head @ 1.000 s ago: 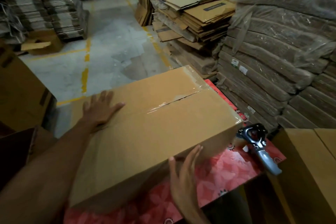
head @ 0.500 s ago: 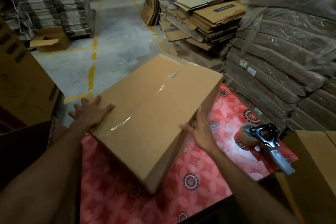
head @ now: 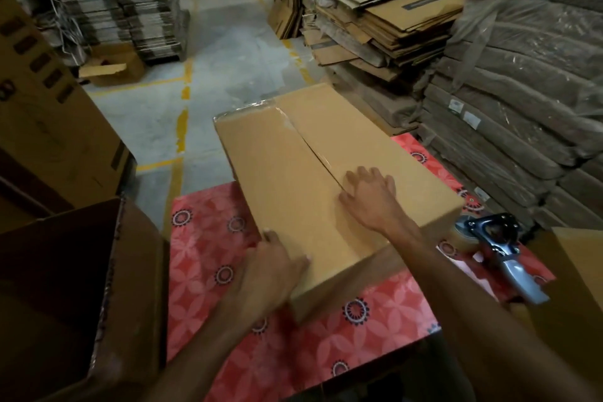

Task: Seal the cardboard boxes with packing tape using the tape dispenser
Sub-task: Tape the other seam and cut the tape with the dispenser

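A long brown cardboard box (head: pixel 287 173) lies on the red flowered table (head: pixel 208 258), its top seam running away from me with clear tape at the far end. My left hand (head: pixel 270 268) rests flat on the box's near left corner. My right hand (head: pixel 372 196) presses with spread fingers on the top, just right of the seam. The tape dispenser (head: pixel 499 248), black frame with a grey handle, lies on the table to the right of the box, untouched.
An open dark carton (head: pixel 65 303) stands at my near left, another box (head: pixel 574 287) at the near right. Stacks of flattened cardboard (head: pixel 391 19) and wrapped bundles (head: pixel 522 91) rise on the right. Beyond the table lies a concrete aisle (head: pixel 222 52) with yellow lines.
The box has been turned on the table so its seam now points away from me. My right hand moved from the box's side onto its top; my left hand shifted to the near corner.
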